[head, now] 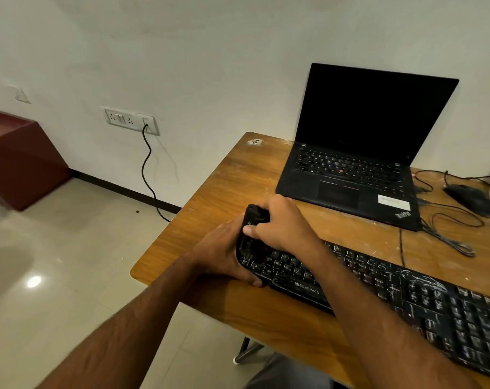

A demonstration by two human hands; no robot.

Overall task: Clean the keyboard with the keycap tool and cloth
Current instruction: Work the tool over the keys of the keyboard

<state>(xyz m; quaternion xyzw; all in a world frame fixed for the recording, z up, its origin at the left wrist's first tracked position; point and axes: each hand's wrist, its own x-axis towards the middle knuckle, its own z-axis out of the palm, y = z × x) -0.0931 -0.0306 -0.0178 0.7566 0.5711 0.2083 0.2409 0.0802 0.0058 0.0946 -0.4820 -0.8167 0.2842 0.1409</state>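
Working the keyboard's [378, 287] left end on the counter [238, 175]: left hand [224, 254] grips that edge, right hand [280, 223] clamps a dark object, prob. the keycap tool [256, 214]. No cloth visible; keys look dusty, so early stage.

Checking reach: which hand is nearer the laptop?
Right. The right hand sits just before the laptop, over the keyboard's end; the left hand grips that end, farther back.

Wooden tabletop [238, 175], scuffed w/ a sticker [255, 141] at the far left corner. Laptop [359, 153] sat along the far edge, mouse [471, 199] + cables [448, 231] right side, black keyboard [392, 293] along the near edge.
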